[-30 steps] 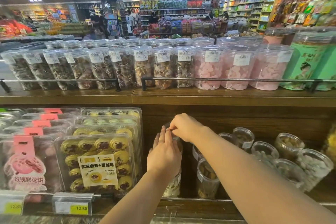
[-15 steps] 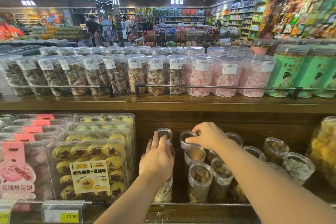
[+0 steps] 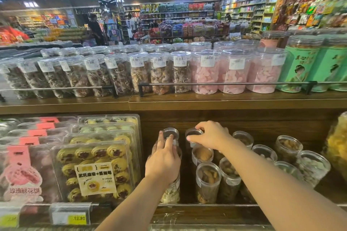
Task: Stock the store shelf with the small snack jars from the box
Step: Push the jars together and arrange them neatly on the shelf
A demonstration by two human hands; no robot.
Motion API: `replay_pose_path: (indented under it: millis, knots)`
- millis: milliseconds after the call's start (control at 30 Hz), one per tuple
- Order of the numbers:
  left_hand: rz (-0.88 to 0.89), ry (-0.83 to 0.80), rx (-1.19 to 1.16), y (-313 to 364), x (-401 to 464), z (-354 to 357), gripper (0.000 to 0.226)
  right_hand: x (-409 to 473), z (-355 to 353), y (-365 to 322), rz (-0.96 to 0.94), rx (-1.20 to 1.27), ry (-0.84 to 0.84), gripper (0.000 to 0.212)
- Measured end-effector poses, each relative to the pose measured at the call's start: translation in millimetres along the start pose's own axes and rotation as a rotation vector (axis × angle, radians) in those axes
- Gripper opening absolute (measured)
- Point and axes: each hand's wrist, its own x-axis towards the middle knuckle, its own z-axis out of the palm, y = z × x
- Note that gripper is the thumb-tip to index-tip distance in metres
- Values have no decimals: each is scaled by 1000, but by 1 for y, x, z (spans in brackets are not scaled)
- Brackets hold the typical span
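Centrally, a small clear plastic snack jar (image 3: 193, 135) is pinched at its lid by the right hand (image 3: 210, 135); the left hand (image 3: 163, 161), fingers nearly straight, touches a neighbouring clear jar (image 3: 170, 134) just left, both jars upright.

The right hand (image 3: 210, 135) now sits further right and back on the lower shelf (image 3: 262, 129) than a second ago, when it was bunched just above the left hand (image 3: 163, 163); the two are now apart. Its fingertips take a grip on the lid of a rear small jar (image 3: 193, 135). The left hand's fingers reach up to the rear jar (image 3: 170, 134) in its own column instead of lying flat over the front one. More jars beneath the right forearm are uncovered, among them the brown-filled jar (image 3: 202, 154).
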Motion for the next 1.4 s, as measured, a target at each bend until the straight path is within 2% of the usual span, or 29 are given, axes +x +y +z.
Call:
replay_pose_path:
  millis: [167, 267, 367, 433, 500, 733, 833, 1033, 1167, 1233, 1333, 1400]
  knots:
    - [3, 8, -11, 1, -1, 0, 52, -33, -3, -2, -60, -307, 6, 69]
    - [-9, 7, -5, 3, -1, -1, 52, -47, 0, -3, -66, -378, 38, 73]
    - [-18, 7, -2, 3, -2, -2, 53, -50, -3, -1, -80, -270, -4, 62]
    - [-23, 11, -4, 3, -2, -2, 53, -50, -6, 2, -70, -172, -36, 63]
    - [-29, 14, -3, 3, -3, -3, 53, -52, -6, 4, -52, -188, -15, 70]
    - [-47, 15, 1, 5, -2, -3, 53, -56, -3, 6, -70, -128, 22, 65]
    - [-36, 12, -1, 5, -3, -3, 53, -63, 1, 8, -90, -79, 76, 55]
    - [-38, 19, -18, 7, -6, -7, 54, -70, 14, 17, -125, -10, 81, 36]
    - [-31, 22, -34, 5, -6, -6, 53, -67, 7, 18, -157, 51, 257, 42]
    - [-29, 32, -48, 5, -5, -6, 53, -67, 5, 24, -130, -90, 301, 57]
    - [-37, 45, -68, 5, -6, -5, 52, -64, 10, 45, -106, -251, 153, 82]
    - [-41, 44, -79, 6, -6, -5, 53, -64, 17, 58, -110, -276, 26, 85]
